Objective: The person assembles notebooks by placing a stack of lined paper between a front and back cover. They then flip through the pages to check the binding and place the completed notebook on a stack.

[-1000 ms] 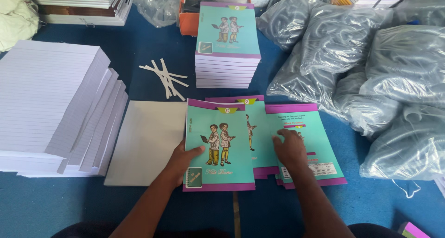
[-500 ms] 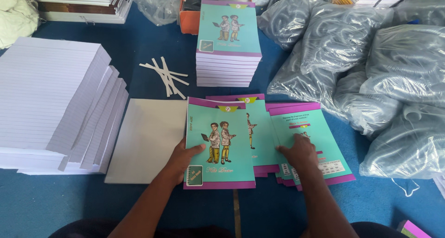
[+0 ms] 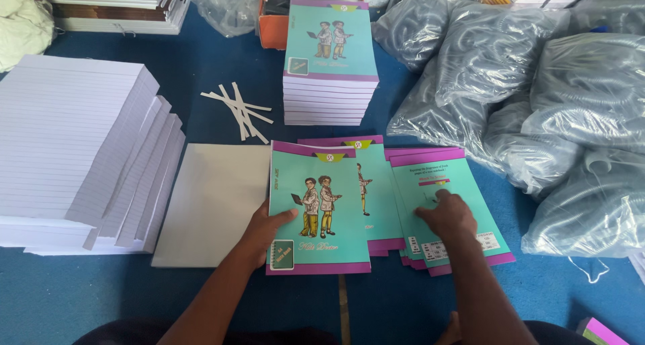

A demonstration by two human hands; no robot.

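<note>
The left hand [image 3: 265, 232] grips the near left edge of a teal cover [image 3: 318, 207] with a purple border, thumb on top and fingers tucked under, so it pinches that sheet. The cover lies front side up at the near middle of the blue floor [image 3: 80, 298], overlapping a second cover [image 3: 373, 187] fanned out just to its right. The right hand [image 3: 447, 214] lies flat with fingers spread on the back-side covers [image 3: 449, 204], the fanned batch on the right, pressing them down; it grasps nothing. Left of the top cover, touching its edge, lies a plain grey board [image 3: 211, 200], and further left stand stepped stacks of ruled paper [image 3: 74, 150]. Far from the hands, a neat pile of finished books [image 3: 330, 69] with the same teal cover stands in the middle, with loose white strips [image 3: 236, 110] to its left and bags of clear plastic [image 3: 537, 96] heaped along the right. To handle this step well, I judge the pinch should stay close to the corner so the thin cover lifts without creasing, and the right hand should keep its flat pressure so the fanned sheets beneath do not slide along with it. The cover should come away alone; a slight bend at the edge would help part it from the one below. The glossy sheets look slippery, so a slow, level pull is safer than a quick one.
</note>
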